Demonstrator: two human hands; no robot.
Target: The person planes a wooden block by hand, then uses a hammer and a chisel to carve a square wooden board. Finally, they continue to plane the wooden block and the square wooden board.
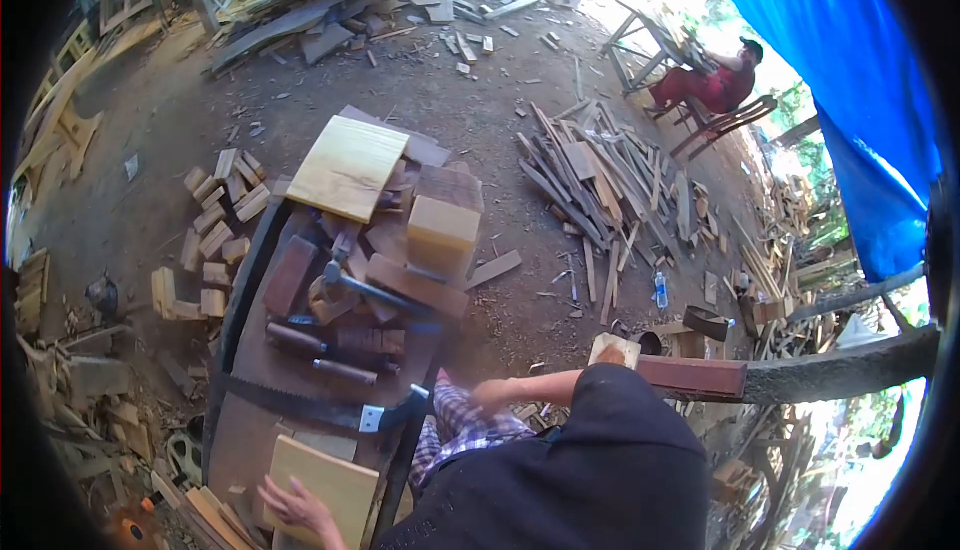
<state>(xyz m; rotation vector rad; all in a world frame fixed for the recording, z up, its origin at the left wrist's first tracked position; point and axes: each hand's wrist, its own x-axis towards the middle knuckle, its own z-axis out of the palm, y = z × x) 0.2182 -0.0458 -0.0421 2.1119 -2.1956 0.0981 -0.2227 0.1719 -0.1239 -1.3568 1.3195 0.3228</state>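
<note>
My left hand (302,511) lies on the face of a pale wooden board (325,477) at the near end of the workbench (250,425), fingers spread. My right hand (490,396) is over my plaid-covered lap, smeared by motion, so its fingers and anything in them cannot be made out. Between the hands and the tool pile, a handsaw (300,403) with a dark toothed blade lies across the bench. Beyond it are two dark cylindrical tools (345,371), a hammer (335,272) and a reddish-brown wood block (291,277).
A wide pale board (348,167) and a thick wood block (441,236) sit at the bench's far end. Cut blocks (215,235) lie beside it. Scrap strips (595,175) and a plastic bottle (661,290) are on the ground. A person in red (725,85) sits farther off, near a blue tarp (840,70).
</note>
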